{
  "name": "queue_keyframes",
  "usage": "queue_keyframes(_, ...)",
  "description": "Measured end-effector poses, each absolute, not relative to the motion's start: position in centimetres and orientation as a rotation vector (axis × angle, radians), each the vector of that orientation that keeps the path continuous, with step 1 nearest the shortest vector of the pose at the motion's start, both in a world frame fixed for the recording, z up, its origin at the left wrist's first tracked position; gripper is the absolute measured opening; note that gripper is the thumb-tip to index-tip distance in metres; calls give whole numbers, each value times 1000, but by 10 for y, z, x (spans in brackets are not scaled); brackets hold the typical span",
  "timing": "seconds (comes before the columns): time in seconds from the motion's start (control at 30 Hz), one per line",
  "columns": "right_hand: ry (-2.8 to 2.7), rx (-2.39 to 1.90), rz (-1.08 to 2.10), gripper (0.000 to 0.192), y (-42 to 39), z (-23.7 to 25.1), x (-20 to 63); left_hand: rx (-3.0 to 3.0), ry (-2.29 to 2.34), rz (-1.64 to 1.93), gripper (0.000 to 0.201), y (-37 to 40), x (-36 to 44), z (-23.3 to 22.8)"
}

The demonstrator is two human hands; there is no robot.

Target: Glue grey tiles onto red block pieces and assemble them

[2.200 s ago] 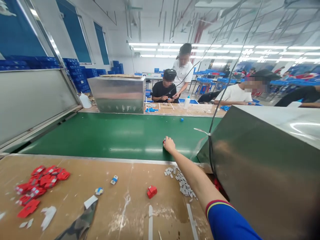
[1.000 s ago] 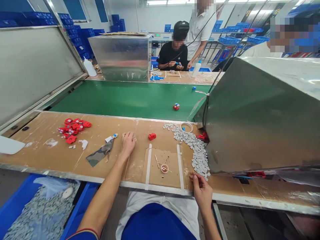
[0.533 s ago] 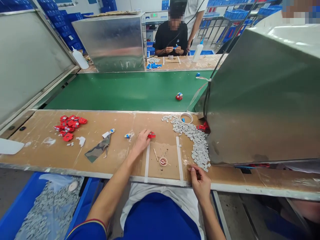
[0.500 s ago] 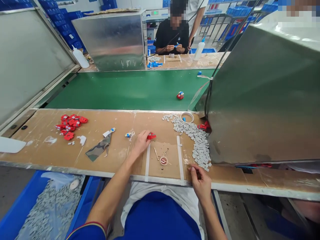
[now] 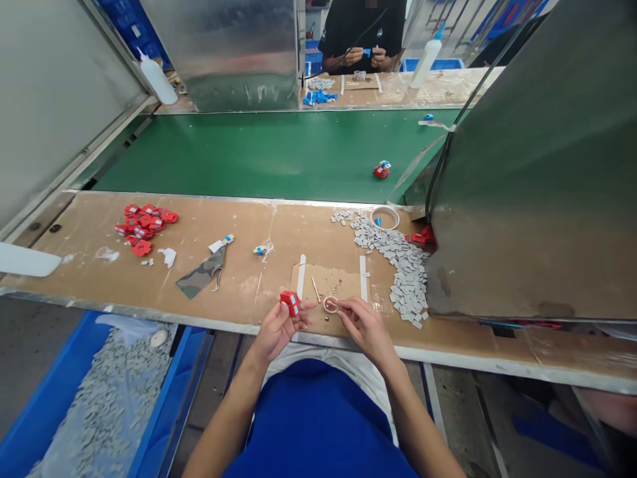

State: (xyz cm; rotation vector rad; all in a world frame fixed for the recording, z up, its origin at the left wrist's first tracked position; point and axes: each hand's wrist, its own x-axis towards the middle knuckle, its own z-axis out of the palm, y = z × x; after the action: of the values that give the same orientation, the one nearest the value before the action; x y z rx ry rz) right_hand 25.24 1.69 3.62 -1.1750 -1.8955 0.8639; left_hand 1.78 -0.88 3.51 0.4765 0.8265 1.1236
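My left hand [image 5: 277, 330] is closed on a red toy car part [image 5: 289, 303] with pale windows, held above the near edge of the bench. Some of its fingers stretch out toward a small round cup [image 5: 330, 304] of reddish-brown liquid. At the cup's right rim, my right hand [image 5: 365, 326] pinches the thin stick whose end rests in the cup; the fingers mostly hide the stick. A second small stick [image 5: 316, 290] lies on the cardboard beside the cup, between two strips of white tape.
Grey rectangular pieces [image 5: 409, 279] spread on the right, near a tape roll [image 5: 385, 218]. Red car parts [image 5: 144, 227] pile up at left, with camouflage cloth [image 5: 199, 275] nearer. Beyond runs a green conveyor belt [image 5: 249, 153] carrying a red toy [image 5: 382, 169]. A metal box [image 5: 522, 199] bounds the right; a co-worker sits opposite.
My left hand has lifted the red car part off the bench and brought it closer. My right hand has moved left from the bench edge to the stick in the cup. The view has tilted down.
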Motion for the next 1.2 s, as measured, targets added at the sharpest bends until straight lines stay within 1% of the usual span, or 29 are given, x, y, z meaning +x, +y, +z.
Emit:
queue_keyframes(0.13,-1964,-1105,801,18,24,35,248,379,685,1088,45,-13,20,33)
queue_keyframes(0.37,-1858,-1100,701,15,31,20,245,437,690,1090,44,-18,20,29)
queue_keyframes(0.43,-1822,-1101,695,14,32,17,246,537,725,1025,43,-18,18,27)
queue_keyframes(0.53,-1752,-1105,698,12,33,14,245,841,859,901,40,-15,17,23)
queue_keyframes(0.63,-1669,-1129,721,14,31,11,243,1093,1006,864,42,-13,18,13)
queue_keyframes(0.77,-1522,-1195,785,17,23,7,243,1225,1133,932,39,-11,20,-2)
queue_keyframes(1.03,-1197,-1320,892,33,12,-2,242,1516,1291,1070,19,-2,24,-4)
queue_keyframes(1.2,-1202,-1291,925,29,5,14,234,1638,1292,1075,16,-2,25,-3)
